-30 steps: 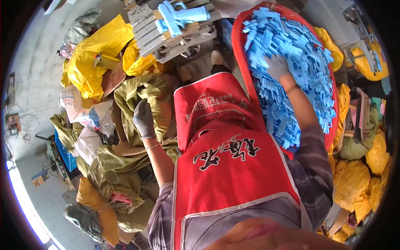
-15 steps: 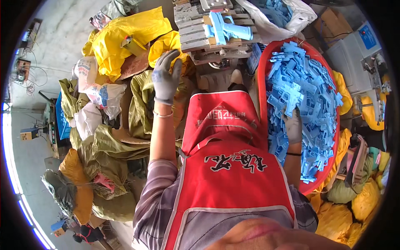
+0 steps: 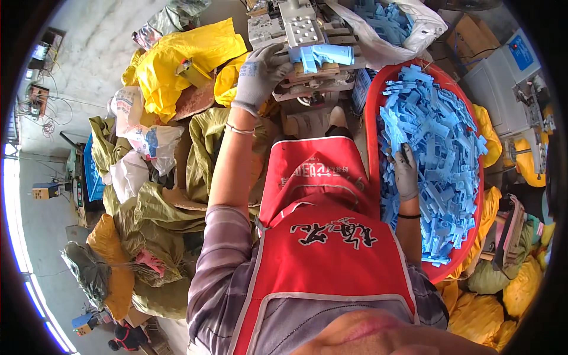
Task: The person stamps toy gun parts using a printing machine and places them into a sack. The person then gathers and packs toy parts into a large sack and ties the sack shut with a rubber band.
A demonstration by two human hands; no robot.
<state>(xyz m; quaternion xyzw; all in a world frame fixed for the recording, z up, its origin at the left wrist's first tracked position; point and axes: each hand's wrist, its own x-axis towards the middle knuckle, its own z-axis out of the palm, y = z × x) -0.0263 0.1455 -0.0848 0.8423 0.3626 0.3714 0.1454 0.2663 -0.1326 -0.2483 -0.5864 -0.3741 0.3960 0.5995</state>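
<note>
A light blue plastic toy pistol (image 3: 325, 55) lies on the wooden-faced bed of a metal press (image 3: 303, 29). The press's studded plate covers part of it. Beside the plate's left edge is my left hand (image 3: 258, 77), in a grey-white glove, its fingers stretched out and apart; whether the fingertips touch the press, I cannot tell. My right hand (image 3: 406, 174), in a darker grey glove, is over the red tub (image 3: 371, 106). Its fingers are closed on the lower end of another blue toy pistol piece (image 3: 393, 131), above a heap of similar pieces (image 3: 441, 154).
Behind the tub stands a white sack (image 3: 423, 23) with more blue pieces. Yellow sheeting (image 3: 171, 68) and olive sacks (image 3: 157, 213) pile up on the left. A grey-white machine (image 3: 491, 77) stands at the right, with yellow bags (image 3: 473, 313) below.
The press plate has come down over the toy pistol. My left hand has moved forward and right to the press. My right hand has shifted slightly left with its piece, which has turned.
</note>
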